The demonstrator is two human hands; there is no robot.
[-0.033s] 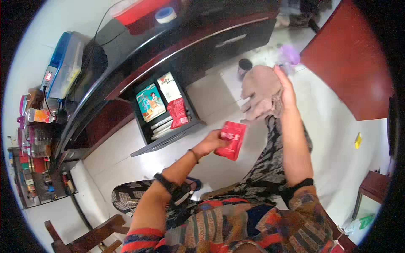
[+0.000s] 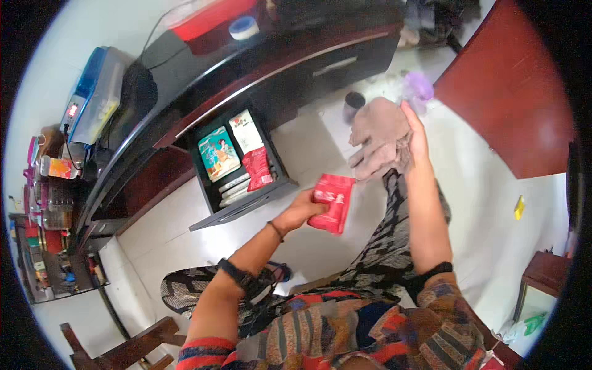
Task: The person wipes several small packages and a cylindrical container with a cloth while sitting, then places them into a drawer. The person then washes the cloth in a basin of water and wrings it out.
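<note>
My left hand is closed on the edge of a flat red packet, thumb on top, just right of the open drawer. In my right hand is a bundle of beige-brown cloth gloves, their limp fingers pointing left. The thumb lies along the gloves' right edge; the other fingers are hidden behind them. Inside the pulled-out dark drawer lie a teal illustrated booklet, a white printed box or booklet, a crumpled red packet and several white rolled or stick-like items.
A black cabinet runs along the far side, with a red tray and a roll of tape on top. A dark cup and a purple-topped item stand beyond the gloves. A reddish-brown panel is at right, a wooden chair lower left.
The red packet in my left hand has shifted slightly left and tilted a little. The gloves in my right hand have barely moved.
</note>
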